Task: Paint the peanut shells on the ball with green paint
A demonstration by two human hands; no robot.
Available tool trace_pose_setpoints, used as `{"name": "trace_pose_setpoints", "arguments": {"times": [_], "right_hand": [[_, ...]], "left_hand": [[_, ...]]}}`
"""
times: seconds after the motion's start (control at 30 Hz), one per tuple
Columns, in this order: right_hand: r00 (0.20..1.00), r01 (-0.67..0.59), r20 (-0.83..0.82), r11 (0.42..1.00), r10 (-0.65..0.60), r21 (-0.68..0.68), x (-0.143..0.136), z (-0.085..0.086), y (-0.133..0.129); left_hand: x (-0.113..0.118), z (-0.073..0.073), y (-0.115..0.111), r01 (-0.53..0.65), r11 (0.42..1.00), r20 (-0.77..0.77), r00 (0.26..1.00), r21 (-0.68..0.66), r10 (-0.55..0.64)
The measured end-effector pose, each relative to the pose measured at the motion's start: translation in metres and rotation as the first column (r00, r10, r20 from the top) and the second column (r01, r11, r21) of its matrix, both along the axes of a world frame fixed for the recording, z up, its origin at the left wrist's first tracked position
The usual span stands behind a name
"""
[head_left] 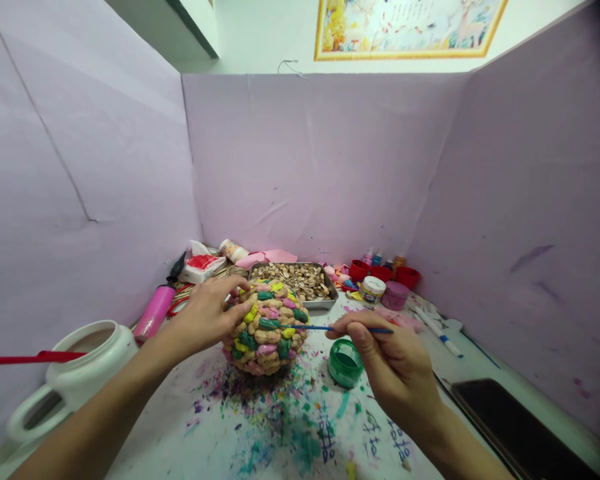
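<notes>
A round ball covered in peanut shells [265,347] rests on the paint-spattered table; some shells are painted green, yellow and pink, others are bare. My left hand [213,307] grips its upper left side, thumb in front and fingers over the top. In my right hand [390,353] is a thin blue paintbrush [317,327], held almost level between thumb and fingers. Its tip meets the front of the ball near a green shell. Just left of and below my right hand stands an open jar of green paint [345,363].
Behind the ball lies a metal tray of peanut shells [325,303]. Paint jars [395,295] and red cups [408,277] stand back right. A white jug [90,363] and pink bottle [155,312] are left, a dark phone-like slab [515,427] right. Lilac panels [325,160] enclose three sides.
</notes>
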State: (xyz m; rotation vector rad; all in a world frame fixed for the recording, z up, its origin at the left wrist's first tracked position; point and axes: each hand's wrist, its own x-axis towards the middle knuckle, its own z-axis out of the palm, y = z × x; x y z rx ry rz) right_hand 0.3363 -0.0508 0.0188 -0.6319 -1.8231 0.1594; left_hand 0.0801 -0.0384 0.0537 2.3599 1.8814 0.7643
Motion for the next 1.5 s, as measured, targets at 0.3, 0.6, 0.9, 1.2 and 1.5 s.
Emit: {"name": "trace_pose_setpoints", "arguments": {"times": [0.3,0.6,0.9,1.2,1.5], "right_hand": [[0.999,-0.035,-0.026,0.999,0.034,-0.006,-0.003,0.0013,-0.0028],[1.0,-0.006,-0.003,1.0,0.006,0.006,-0.0008,0.0008,0.0002],[0.999,0.018,0.03,0.999,-0.019,0.051,0.0006,0.003,-0.0009],[0.999,-0.023,0.045,0.998,0.02,0.062,-0.0021,0.0049,-0.0041],[0.998,-0.058,0.026,0.996,0.056,0.065,-0.0041,0.0063,-0.0069]], "left_hand": [[0.0023,0.0003,-0.0012,0.007,1.0,0.004,1.0,0.003,-0.007],[0.0026,0.0014,-0.0007,0.011,1.0,-0.003,1.0,0.005,-0.011],[0.0027,0.0014,-0.002,0.003,1.0,-0.009,1.0,-0.003,-0.003],[0.0025,0.0011,-0.0013,0.012,1.0,-0.012,1.0,-0.013,-0.013],[0.0072,-0.0017,-0.0035,0.021,1.0,-0.019,1.0,0.018,-0.021]]}}
